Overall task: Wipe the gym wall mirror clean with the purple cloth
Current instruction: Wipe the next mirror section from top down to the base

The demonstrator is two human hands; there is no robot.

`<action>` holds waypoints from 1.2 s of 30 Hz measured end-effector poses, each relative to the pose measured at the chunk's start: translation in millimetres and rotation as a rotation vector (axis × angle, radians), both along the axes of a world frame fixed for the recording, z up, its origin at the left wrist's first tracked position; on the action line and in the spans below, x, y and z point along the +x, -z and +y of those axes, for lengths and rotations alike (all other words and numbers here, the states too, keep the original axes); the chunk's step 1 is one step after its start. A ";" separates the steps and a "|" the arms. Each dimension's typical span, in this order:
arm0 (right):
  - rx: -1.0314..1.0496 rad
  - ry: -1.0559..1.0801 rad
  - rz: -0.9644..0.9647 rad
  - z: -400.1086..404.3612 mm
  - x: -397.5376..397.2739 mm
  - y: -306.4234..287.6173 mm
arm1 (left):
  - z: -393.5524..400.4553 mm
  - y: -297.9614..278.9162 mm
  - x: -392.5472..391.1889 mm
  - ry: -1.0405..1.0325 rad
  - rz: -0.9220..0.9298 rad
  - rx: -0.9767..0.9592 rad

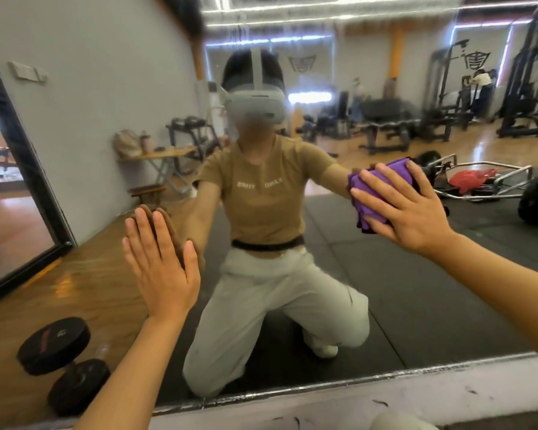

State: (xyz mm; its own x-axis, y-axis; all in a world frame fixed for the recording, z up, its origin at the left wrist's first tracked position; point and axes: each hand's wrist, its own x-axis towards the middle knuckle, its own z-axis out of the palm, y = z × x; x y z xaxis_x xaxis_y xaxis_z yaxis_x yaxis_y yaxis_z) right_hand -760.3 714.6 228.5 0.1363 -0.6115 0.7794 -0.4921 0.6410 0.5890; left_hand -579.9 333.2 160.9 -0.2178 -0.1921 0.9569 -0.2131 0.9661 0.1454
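Note:
The gym wall mirror (385, 290) fills most of the view and reflects a kneeling person in a tan shirt. My right hand (407, 206) lies flat with spread, straight fingers on the folded purple cloth (370, 193), pressing it against the glass at the right. My left hand (160, 262) rests flat on the mirror at the lower left, fingers straight and together, holding nothing. The cloth is partly covered by my fingers.
A black dumbbell (59, 361) shows at the lower left of the glass. The mirror's bottom edge (323, 389) meets a pale ledge near my knees. Reflected weight machines, benches and a barbell plate stand behind me. A doorway frame runs along the left.

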 end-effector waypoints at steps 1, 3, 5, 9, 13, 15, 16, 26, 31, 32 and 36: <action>-0.076 -0.011 -0.032 -4.8 3.4 6.8 | 1.7 0.1 0.5 0.007 0.006 0.005; -0.189 -0.037 -0.098 -15.4 10.1 33.2 | 5.5 -0.9 0.4 0.019 0.012 0.022; -0.162 -0.038 -0.123 -18.1 13.4 74.8 | 7.8 -1.1 0.7 0.029 0.006 0.042; 0.167 0.071 -0.045 0.4 10.6 167.5 | 8.4 -1.5 -1.2 0.031 -0.008 0.049; 0.385 0.150 -0.010 16.7 9.9 207.1 | 10.1 -3.2 0.0 0.042 -0.021 0.047; 0.468 0.124 0.006 20.3 6.6 195.2 | 10.4 -3.8 1.9 0.047 -0.028 0.048; 0.517 0.096 0.023 22.2 3.8 184.9 | 10.3 -3.9 2.5 0.049 -0.030 0.048; -0.118 -0.006 -0.089 14.7 -1.6 42.3 | 14.1 -3.3 -1.8 0.051 0.005 0.070; -0.041 0.018 -0.168 0.8 8.9 136.0 | 18.3 -4.5 -7.1 0.064 0.054 0.088; 0.058 0.050 -0.157 5.0 9.0 163.9 | 18.2 -4.1 -6.9 0.066 0.052 0.087; 0.363 0.206 -0.126 29.1 12.7 246.1 | 17.6 -4.8 -4.9 0.064 0.030 0.091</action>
State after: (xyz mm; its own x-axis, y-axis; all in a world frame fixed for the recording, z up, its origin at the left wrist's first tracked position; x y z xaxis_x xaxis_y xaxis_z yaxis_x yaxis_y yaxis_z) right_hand -747.5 743.8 -17.6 -0.0997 -0.8534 0.5116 -0.4581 0.4958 0.7378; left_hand -584.8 350.8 165.6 -0.2036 -0.2648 0.9426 -0.1458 0.9602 0.2382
